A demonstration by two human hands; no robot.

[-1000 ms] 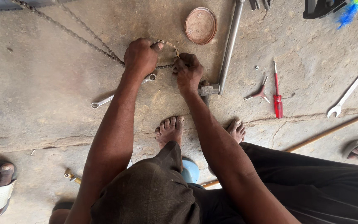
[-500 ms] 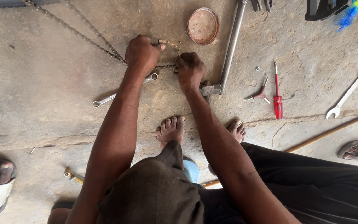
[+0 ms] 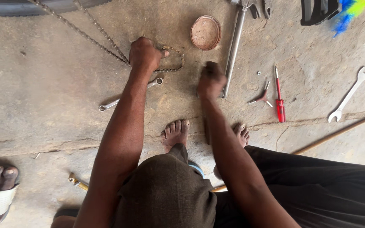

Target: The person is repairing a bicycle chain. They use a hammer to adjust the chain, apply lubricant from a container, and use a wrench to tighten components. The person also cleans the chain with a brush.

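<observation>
On the cracked concrete floor (image 3: 43,97), the left hand (image 3: 144,54) is a fist, its fingers clamped on a metal chain (image 3: 93,40) that runs up-left to the frame's top edge and loops just right of the knuckles. The right hand (image 3: 211,80) is also a fist, apart from the chain; its fingers are curled around something I cannot tell, beside a long steel bar (image 3: 233,50). A ring spanner (image 3: 119,100) lies under the left forearm. A round rusty lid (image 3: 205,32) sits above the gap between the hands. Further right lie a red screwdriver (image 3: 279,99) and an open-ended wrench (image 3: 350,95), with bare floor between them. Wide bare floor spreads left.
</observation>
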